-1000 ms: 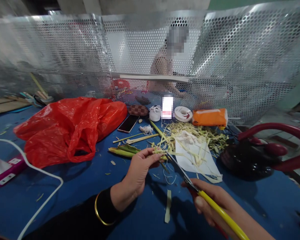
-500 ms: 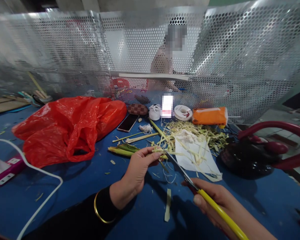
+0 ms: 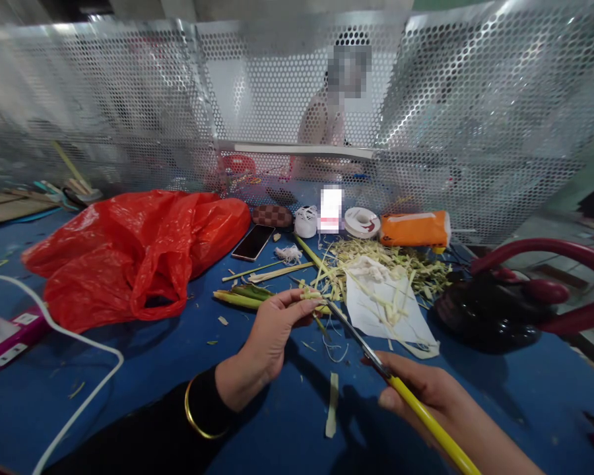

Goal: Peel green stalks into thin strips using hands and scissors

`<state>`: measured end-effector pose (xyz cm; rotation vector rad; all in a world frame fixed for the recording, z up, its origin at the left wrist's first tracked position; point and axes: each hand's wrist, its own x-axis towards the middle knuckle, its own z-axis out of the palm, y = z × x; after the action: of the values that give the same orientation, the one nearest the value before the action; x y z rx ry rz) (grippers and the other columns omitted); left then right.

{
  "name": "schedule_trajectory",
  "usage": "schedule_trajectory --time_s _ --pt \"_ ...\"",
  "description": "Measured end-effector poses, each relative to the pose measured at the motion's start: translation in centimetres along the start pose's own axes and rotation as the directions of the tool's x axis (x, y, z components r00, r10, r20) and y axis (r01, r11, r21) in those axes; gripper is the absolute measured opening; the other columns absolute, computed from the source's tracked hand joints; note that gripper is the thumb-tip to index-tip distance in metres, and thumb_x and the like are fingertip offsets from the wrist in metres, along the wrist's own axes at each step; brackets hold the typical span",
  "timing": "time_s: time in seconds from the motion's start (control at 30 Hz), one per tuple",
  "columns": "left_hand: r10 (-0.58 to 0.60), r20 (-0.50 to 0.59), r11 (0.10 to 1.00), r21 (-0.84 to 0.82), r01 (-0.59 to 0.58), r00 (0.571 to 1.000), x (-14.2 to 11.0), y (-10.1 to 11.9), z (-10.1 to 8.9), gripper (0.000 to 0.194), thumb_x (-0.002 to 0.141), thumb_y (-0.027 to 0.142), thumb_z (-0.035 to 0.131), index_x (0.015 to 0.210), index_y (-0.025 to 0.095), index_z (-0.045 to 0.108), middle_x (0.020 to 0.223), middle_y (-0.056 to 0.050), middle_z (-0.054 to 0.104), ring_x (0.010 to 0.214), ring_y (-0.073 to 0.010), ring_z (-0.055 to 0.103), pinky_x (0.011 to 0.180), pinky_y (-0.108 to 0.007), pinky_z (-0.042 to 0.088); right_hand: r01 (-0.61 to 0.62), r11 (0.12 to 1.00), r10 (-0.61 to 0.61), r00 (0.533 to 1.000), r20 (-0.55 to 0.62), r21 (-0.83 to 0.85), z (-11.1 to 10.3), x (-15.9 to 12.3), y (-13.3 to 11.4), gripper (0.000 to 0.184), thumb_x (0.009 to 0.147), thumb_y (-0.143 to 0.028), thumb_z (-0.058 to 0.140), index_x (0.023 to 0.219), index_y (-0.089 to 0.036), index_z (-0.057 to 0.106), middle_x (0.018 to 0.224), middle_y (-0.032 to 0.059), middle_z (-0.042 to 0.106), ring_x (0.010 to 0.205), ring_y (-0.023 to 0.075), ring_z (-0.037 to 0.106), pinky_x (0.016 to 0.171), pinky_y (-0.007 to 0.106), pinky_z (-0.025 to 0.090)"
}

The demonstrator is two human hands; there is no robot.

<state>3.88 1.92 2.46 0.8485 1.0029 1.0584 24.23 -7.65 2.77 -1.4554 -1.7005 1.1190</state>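
My left hand [image 3: 267, 340] is pinched shut on a pale green plant strip [image 3: 311, 296] near the middle of the table, thumb on top. My right hand [image 3: 420, 396] is wrapped round a pair of scissors [image 3: 359, 340] with a yellow handle. Their silver blades lie together, tips touching or just beside the strip's right end. Behind my left fingers lies a green stalk [image 3: 237, 299]. Just beyond the blades, a white paper sheet [image 3: 371, 316] carries several thin pale strips. A loose flat strip [image 3: 332, 406] lies on the blue table between my hands.
A heap of plant trimmings [image 3: 430, 270] lies beyond the paper. A dark kettle [image 3: 480, 316] stands at right, an orange packet [image 3: 416, 229] behind. At left are a red plastic bag [image 3: 123, 264], a phone [image 3: 254, 242] and a white cable [image 3: 94, 349]. A person sits behind the perforated metal screen [image 3: 277, 86].
The scissor blades have closed, and the handles have come together in my right hand. The length of strip that stuck out past the blades no longer shows there. My left hand keeps its pinch.
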Motion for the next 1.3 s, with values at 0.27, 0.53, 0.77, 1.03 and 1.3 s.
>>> schedule_trajectory --time_s 0.27,0.53,0.77,1.03,1.3 --pt "-0.001 -0.019 0.997 -0.079 -0.001 1.000 -0.1 0.3 0.3 0.030 0.060 0.025 0.083 0.082 0.015 0.065 0.082 -0.006 0.073 0.070 -0.0138 0.065 0.071 -0.026 0.048 0.041 0.994 -0.039 0.999 0.017 -0.104 0.0 -0.6 -0.7 0.043 0.078 -0.061 0.060 0.097 -0.022 0.060 0.066 -0.0026 0.048 0.056 0.0131 0.039 0.049 0.022 0.037" --pt "-0.026 0.011 0.990 -0.136 0.028 1.000 -0.6 0.2 0.5 0.030 0.060 0.023 0.082 0.079 0.015 0.061 0.074 0.000 0.067 0.067 -0.0130 0.065 0.070 -0.026 0.050 0.046 0.966 -0.061 0.997 -0.049 -0.255 0.8 -0.3 0.0 0.039 0.077 -0.053 0.066 0.102 -0.024 0.061 0.067 -0.0020 0.059 0.057 0.0158 0.051 0.051 0.024 0.043" --pt "-0.082 0.071 0.987 -0.132 0.091 0.994 -1.0 -0.1 0.7 0.026 0.061 0.023 0.081 0.077 0.015 0.061 0.076 -0.004 0.071 0.070 -0.0153 0.067 0.070 -0.026 0.050 0.068 0.941 -0.081 0.996 -0.026 -0.330 1.0 0.1 0.4 0.037 0.076 -0.045 0.069 0.106 -0.024 0.060 0.079 0.0017 0.069 0.063 0.0187 0.062 0.054 0.025 0.048" --pt "-0.160 0.073 0.957 -0.233 0.173 0.984 -1.3 -0.7 0.8 0.027 0.059 0.021 0.082 0.074 0.016 0.060 0.073 -0.001 0.068 0.067 -0.0140 0.065 0.070 -0.026 0.049 0.044 0.933 -0.059 0.998 -0.031 -0.356 1.3 0.1 0.0 0.031 0.083 -0.040 0.062 0.109 -0.024 0.058 0.085 0.0044 0.069 0.066 0.0190 0.064 0.059 0.028 0.051" --pt "-0.203 0.116 0.938 -0.262 0.227 0.972 -1.3 -1.0 0.7 0.022 0.064 0.020 0.079 0.075 0.016 0.060 0.075 -0.002 0.068 0.069 -0.0127 0.064 0.073 -0.025 0.049 0.052 0.923 -0.077 0.996 -0.051 -0.380 1.3 0.0 -0.2 0.022 0.082 -0.033 0.060 0.101 -0.022 0.061 0.076 0.0029 0.068 0.060 0.0179 0.062 0.055 0.026 0.050"
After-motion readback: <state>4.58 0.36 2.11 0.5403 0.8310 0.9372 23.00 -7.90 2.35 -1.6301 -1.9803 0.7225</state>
